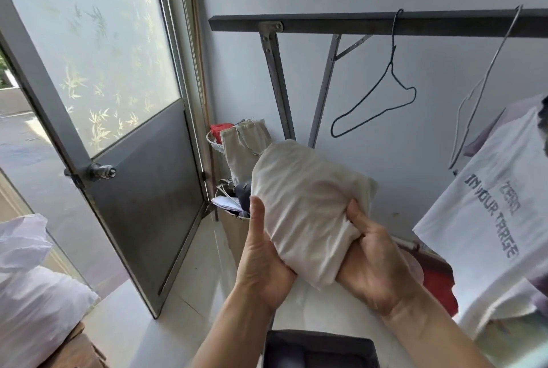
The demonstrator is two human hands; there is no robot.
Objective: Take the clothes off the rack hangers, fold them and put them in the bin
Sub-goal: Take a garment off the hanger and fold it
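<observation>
Both hands hold a folded cream garment up in front of the rack. The left hand cups its lower left edge, thumb pointing to 12 o'clock along the side of the cloth. The right hand is clamped on the lower right corner, thumb pressed into the fold and fingers hidden beneath. The bundle tilts, its top toward 12 o'clock and its thick folded end down at 6 between the palms.

The step in hand looks like the last tidy of the fold before it goes into the bin, whose dark rim shows at 6 o'clock, directly below the wrists. To do it well, keep both thumbs pinning the layers so the loose top edge does not fall open, and level the bundle before lowering it. Lower it straight toward 6 o'clock and let go only once the cloth rests flat inside, because dropping it from this height would likely undo the fold.

An empty dark hanger hangs at 1 o'clock, with a pale wire hanger at 2. At 3 o'clock a white printed shirt hangs at the right edge, probably the next piece to take down. Bags sit in the corner at 11 o'clock, beside the door, clear of the path down.
</observation>
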